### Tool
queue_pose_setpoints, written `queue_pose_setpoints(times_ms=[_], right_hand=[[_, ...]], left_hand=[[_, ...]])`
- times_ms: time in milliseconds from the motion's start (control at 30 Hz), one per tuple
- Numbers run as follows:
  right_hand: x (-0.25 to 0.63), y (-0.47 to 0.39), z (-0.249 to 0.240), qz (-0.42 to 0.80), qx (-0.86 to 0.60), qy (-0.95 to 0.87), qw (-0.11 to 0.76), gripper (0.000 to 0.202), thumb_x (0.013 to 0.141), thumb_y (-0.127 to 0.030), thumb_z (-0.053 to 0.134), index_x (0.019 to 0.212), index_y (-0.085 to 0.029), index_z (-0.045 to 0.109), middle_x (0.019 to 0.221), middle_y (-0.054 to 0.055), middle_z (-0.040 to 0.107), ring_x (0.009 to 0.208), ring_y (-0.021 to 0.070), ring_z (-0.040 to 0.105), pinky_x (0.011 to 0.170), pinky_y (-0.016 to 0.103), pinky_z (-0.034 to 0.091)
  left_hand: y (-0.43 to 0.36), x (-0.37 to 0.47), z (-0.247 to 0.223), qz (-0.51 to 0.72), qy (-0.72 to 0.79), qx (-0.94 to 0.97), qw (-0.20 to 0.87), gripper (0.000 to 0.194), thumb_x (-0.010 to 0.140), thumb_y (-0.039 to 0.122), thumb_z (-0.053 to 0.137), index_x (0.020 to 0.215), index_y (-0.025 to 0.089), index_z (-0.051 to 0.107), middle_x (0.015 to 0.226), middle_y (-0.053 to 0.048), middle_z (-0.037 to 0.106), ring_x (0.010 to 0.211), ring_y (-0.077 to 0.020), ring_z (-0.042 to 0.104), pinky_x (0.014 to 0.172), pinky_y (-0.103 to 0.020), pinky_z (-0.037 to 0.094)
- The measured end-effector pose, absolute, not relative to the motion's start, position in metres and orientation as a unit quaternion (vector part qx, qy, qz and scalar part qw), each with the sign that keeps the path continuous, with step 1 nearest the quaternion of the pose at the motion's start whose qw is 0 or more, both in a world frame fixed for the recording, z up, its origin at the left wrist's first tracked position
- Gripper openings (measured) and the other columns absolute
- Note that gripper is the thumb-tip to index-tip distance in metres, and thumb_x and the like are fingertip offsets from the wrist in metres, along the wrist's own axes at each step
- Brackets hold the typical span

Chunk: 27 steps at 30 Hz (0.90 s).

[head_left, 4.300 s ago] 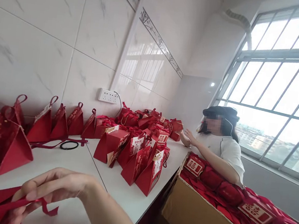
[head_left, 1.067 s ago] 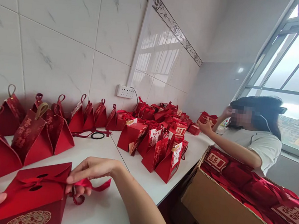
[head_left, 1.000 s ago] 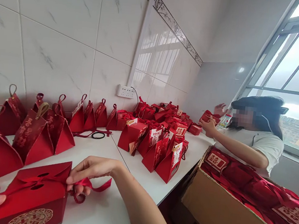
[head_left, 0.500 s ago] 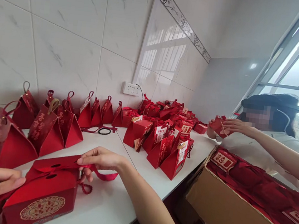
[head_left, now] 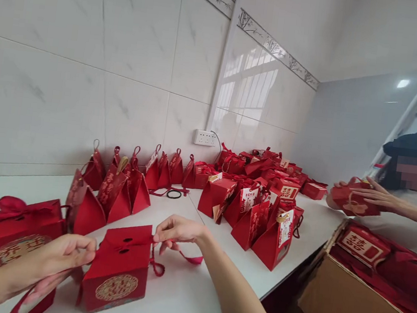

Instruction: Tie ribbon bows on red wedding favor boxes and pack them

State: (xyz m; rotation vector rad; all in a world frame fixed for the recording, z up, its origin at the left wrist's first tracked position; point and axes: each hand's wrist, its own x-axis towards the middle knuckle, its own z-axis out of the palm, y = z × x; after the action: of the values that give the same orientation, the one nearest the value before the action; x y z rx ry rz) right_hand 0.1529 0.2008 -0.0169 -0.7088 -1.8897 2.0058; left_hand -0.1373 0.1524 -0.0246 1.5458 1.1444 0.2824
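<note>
A red gift box (head_left: 118, 272) with a round gold emblem stands on the white table at the lower centre-left. Ribbon runs across its top, between two dark holes. At its left side my left hand (head_left: 64, 260) pinches one end of the ribbon, whose tail hangs below the fingers. My right hand (head_left: 177, 233) pinches the other end by the top right corner, and the tail trails to the right. A dark red twisted cord loop (head_left: 158, 269) hangs below my right hand. Another box with a ribbon bow (head_left: 11, 204) sits left, partly behind my left forearm.
Several triangular red boxes (head_left: 117, 191) line the wall side of the white table (head_left: 187, 279). More red boxes (head_left: 260, 167) are heaped farther back. At right, a person holds a red box (head_left: 356, 196) above a cardboard carton (head_left: 361, 299) of red boxes.
The view has turned left, so everything appears farther right and the bow-tied box shows more fully. Both my hands remain on the ribbon. The other person still holds a red box.
</note>
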Motion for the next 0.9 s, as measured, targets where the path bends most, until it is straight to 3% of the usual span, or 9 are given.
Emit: queue_pose_setpoints(times_ms=[100, 233, 400, 533, 667, 800, 900], right_hand=[[0.155, 0.194, -0.013, 0.672, -0.269, -0.673, 0.153, 0.032, 0.066, -0.039, 0.077, 0.066, -0.012, 0.060, 0.044, -0.009, 0.050, 0.036, 0.0031, 0.044, 0.050, 0.019, 0.042], [0.156, 0.185, -0.009, 0.658, -0.269, -0.686, 0.156, 0.036, 0.069, -0.043, 0.074, 0.058, -0.015, 0.054, 0.036, -0.011, 0.044, 0.032, 0.0019, 0.038, 0.067, 0.026, 0.050], [0.161, 0.184, -0.007, 0.644, -0.276, -0.698, 0.149, 0.034, 0.071, -0.045, 0.071, 0.062, -0.015, 0.058, 0.039, -0.009, 0.046, 0.036, 0.0038, 0.040, 0.070, 0.031, 0.049], [0.163, 0.176, 0.001, 0.587, -0.271, -0.723, 0.242, 0.034, 0.073, -0.047, 0.069, 0.064, -0.014, 0.064, 0.059, 0.002, 0.061, 0.058, 0.0110, 0.055, 0.065, 0.030, 0.045], [0.156, 0.157, 0.013, 0.522, -0.259, -0.733, 0.350, 0.026, 0.076, -0.043, 0.067, 0.071, -0.017, 0.069, 0.086, 0.007, 0.063, 0.075, 0.0144, 0.056, 0.069, 0.030, 0.044], [0.146, 0.141, 0.019, 0.515, -0.255, -0.759, 0.306, 0.024, 0.080, -0.039, 0.064, 0.070, -0.018, 0.071, 0.110, 0.009, 0.063, 0.086, 0.0175, 0.060, 0.070, 0.030, 0.045], [0.140, 0.138, 0.019, 0.523, -0.234, -0.767, 0.289, 0.025, 0.082, -0.040, 0.063, 0.076, -0.018, 0.073, 0.112, 0.010, 0.065, 0.098, 0.0211, 0.061, 0.077, 0.033, 0.046]], left_hand=[[0.140, -0.133, -0.019, 0.171, 0.460, 0.635, 0.597, 0.057, 0.064, 0.075, 0.055, 0.064, 0.022, 0.034, 0.027, 0.012, 0.042, 0.020, -0.0045, 0.027, 0.031, -0.016, 0.012], [0.130, -0.126, -0.010, 0.200, 0.433, 0.631, 0.612, 0.047, 0.072, 0.060, 0.061, 0.065, 0.021, 0.037, 0.028, 0.012, 0.042, 0.021, -0.0033, 0.029, 0.033, -0.015, 0.014], [0.132, -0.126, -0.007, 0.203, 0.413, 0.632, 0.624, 0.045, 0.069, 0.055, 0.067, 0.063, 0.020, 0.042, 0.028, 0.010, 0.039, 0.023, -0.0069, 0.036, 0.033, -0.018, 0.023], [0.126, -0.119, 0.001, 0.223, 0.404, 0.651, 0.602, 0.038, 0.075, 0.048, 0.066, 0.062, 0.018, 0.046, 0.040, 0.005, 0.052, 0.042, -0.0117, 0.057, 0.046, -0.021, 0.041], [0.118, -0.103, 0.008, 0.193, 0.375, 0.671, 0.609, 0.031, 0.078, 0.041, 0.064, 0.065, 0.017, 0.051, 0.053, 0.001, 0.063, 0.049, -0.0129, 0.061, 0.053, -0.024, 0.046], [0.113, -0.095, 0.012, 0.173, 0.368, 0.669, 0.622, 0.030, 0.079, 0.041, 0.062, 0.065, 0.017, 0.052, 0.055, 0.000, 0.062, 0.050, -0.0121, 0.059, 0.052, -0.023, 0.044], [0.110, -0.094, 0.018, 0.211, 0.421, 0.673, 0.570, 0.031, 0.078, 0.041, 0.063, 0.063, 0.017, 0.051, 0.058, 0.001, 0.060, 0.053, -0.0108, 0.058, 0.053, -0.022, 0.044]])
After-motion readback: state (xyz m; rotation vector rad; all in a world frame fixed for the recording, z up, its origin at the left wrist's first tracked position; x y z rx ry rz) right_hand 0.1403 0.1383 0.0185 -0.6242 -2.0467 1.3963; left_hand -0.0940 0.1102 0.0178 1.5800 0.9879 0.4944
